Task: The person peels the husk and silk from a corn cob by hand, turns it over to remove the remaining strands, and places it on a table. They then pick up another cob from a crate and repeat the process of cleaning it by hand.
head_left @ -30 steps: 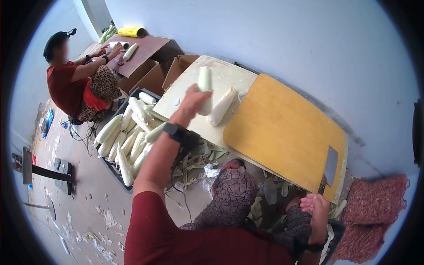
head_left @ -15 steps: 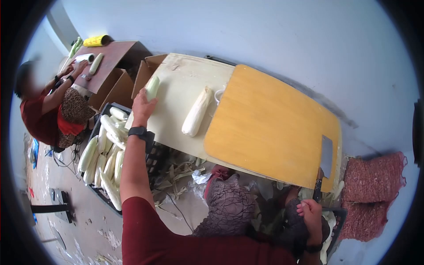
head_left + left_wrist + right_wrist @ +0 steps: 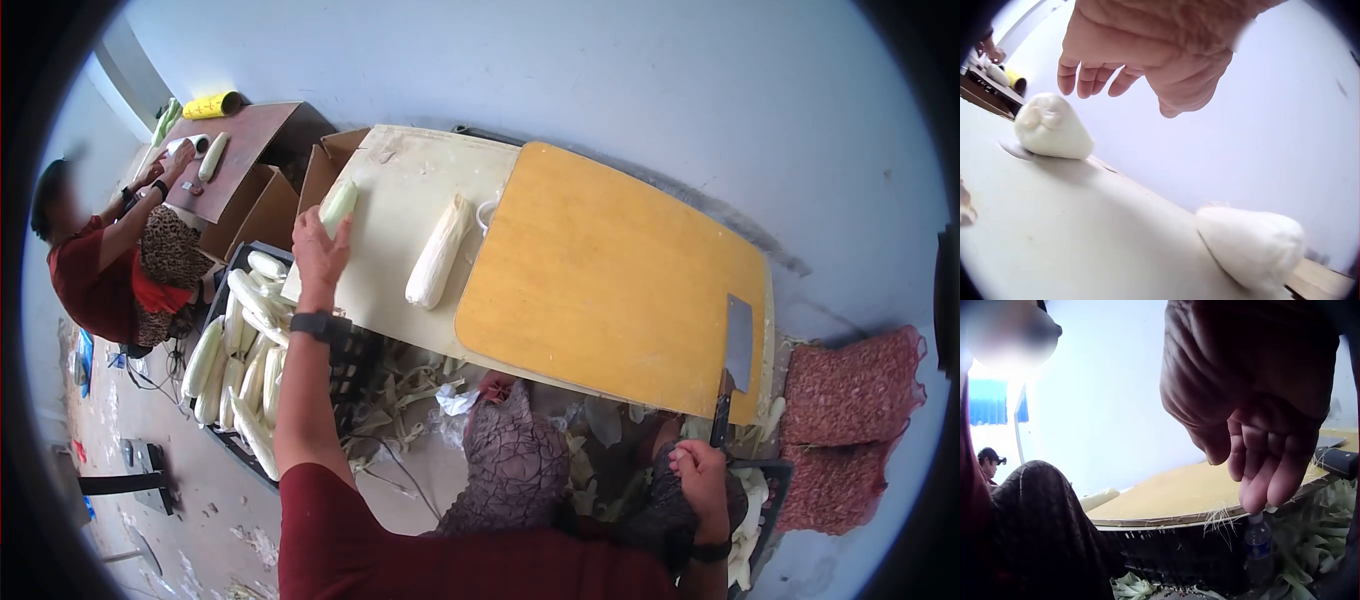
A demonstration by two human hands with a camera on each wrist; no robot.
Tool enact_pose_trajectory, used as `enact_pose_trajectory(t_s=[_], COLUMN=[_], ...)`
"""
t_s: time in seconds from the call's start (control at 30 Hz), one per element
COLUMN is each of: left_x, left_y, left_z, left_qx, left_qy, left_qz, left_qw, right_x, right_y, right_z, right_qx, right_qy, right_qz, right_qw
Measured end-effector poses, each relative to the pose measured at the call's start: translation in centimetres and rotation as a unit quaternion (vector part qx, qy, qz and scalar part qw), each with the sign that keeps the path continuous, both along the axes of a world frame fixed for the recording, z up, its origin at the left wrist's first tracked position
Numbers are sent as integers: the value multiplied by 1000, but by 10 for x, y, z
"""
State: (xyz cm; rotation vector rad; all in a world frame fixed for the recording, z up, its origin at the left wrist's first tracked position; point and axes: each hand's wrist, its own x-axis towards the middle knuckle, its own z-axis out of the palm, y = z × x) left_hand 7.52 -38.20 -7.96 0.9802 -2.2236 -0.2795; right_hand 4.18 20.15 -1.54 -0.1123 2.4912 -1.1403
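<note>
My left hand (image 3: 320, 255) is at the left end of the pale board (image 3: 385, 215), beside a pale green ear of corn (image 3: 341, 202). In the left wrist view its fingers hang loosely bent above that ear's cut end, with a gap between. A second, whiter ear of corn in its husk (image 3: 438, 255) lies farther right on the board. Near the front right corner, my right hand (image 3: 700, 480) hangs loosely curled and holds nothing. Just beyond it a cleaver (image 3: 738, 340) lies on the yellow cutting board (image 3: 610, 285), its dark handle jutting over the edge.
A black crate (image 3: 215, 435) of pale corn ears stands left of my arm. Husk scraps (image 3: 400, 405) cover the floor below the board. Red mesh sacks (image 3: 850, 390) lie at the right. Another person (image 3: 100, 270) works at a brown table (image 3: 240, 150), near cardboard boxes (image 3: 250, 215).
My left hand has carried the pale green ear leftward, set it on the board's left end and let go. The right hand has stayed near the cleaver handle; the head view has shifted.
</note>
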Motion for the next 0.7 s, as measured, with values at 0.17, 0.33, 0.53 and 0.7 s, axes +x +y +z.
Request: enact_pose_trajectory(t_s=[0.17,0.33,0.53,0.7], left_x=[-11,-20,-25,-18], left_y=[73,126,107,56], left_z=[4,-7,-25,-27], left_qx=[55,75,51,-84], left_qy=[12,-110,-31,-66], left_qz=[-190,-231,-180,-89], left_qw=[980,964,982,990], right_x=[4,3,10,16], right_y=[4,20,60,103], right_z=[14,39,45,39], right_qx=[-21,-31,-5,-22], right_qy=[57,90,92,121], right_qz=[-34,-61,-111,-182], right_qw=[998,994,990,976])
